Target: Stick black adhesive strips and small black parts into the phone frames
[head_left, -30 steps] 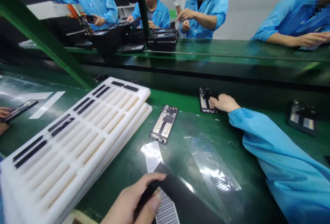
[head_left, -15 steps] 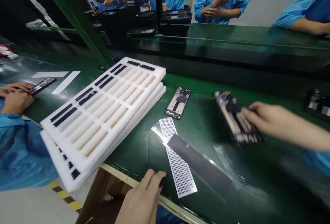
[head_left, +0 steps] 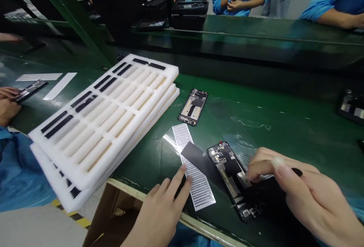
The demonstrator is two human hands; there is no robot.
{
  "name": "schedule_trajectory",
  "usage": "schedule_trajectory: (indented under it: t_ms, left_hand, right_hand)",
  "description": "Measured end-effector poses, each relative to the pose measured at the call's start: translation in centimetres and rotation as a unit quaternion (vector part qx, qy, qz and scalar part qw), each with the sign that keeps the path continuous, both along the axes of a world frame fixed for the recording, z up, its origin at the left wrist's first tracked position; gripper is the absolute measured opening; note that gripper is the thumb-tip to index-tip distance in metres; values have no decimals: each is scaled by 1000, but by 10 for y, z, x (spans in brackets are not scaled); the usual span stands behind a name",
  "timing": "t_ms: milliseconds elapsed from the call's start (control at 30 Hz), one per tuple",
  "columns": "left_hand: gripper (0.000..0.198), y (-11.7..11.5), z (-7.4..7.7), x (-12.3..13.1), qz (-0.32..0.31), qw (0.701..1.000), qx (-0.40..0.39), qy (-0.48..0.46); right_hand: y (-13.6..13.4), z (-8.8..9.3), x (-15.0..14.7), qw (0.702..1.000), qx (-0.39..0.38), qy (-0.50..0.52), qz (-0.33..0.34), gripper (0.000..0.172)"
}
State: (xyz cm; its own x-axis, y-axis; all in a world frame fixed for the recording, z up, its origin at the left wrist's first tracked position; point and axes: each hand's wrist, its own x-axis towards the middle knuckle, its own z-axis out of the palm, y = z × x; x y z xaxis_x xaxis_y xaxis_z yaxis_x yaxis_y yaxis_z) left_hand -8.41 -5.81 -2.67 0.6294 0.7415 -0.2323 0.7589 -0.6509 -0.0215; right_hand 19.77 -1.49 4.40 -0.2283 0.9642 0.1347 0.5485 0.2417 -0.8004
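Note:
An opened phone (head_left: 231, 177) with its inner boards showing lies tilted across a dark grey strip (head_left: 196, 154). My right hand (head_left: 301, 190) is at its right edge, fingers curled and fingertips against it; the thumb is bent over the index finger. My left hand (head_left: 166, 201) hangs over the bench's front edge, fingers apart and holding nothing, with fingertips by a white perforated strip (head_left: 200, 186). Farther back lies a second opened phone (head_left: 193, 107). Part of a clear sheet with small marks (head_left: 244, 159) shows behind my right hand.
White foam trays (head_left: 113, 125) with slots and black pieces are stacked to the left. Below the bench edge stands an open cardboard box (head_left: 108, 205). Another person's hand (head_left: 10, 105) is at far left. More phone parts (head_left: 352, 107) lie at far right; people in blue stand behind the partition.
My right hand has brought the phone left and nearer, down over the grey strip. My left hand's fingers have spread and moved slightly up toward the perforated strip. The camera view has shifted a little.

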Motion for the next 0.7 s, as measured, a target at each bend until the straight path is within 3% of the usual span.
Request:
schedule_trajectory:
  t_ms: [67, 200, 400, 533, 700]
  left_hand:
    - [77, -4, -1, -4, -23, 999, 19, -28]
    - [63, -10, -1, -11, -47, 996, 47, -60]
    - [47, -12, -1, -6, -87, 994, 39, -59]
    - [45, -19, -5, 1, -113, 991, 36, -61]
    - [47, -21, -7, 7, -136, 989, 27, -57]
  right_hand:
    - [8, -6, -12, 996, -53, 49, 56, 51]
    - [25, -37, -22, 977, -157, 84, 115, 40]
    - [22, -52, -3, 974, -115, 68, 183, 15]
    - [-1, -65, 9, 953, -89, 145, 252, 20]
    - [-16, -80, 15, 942, -80, 164, 281, 24]
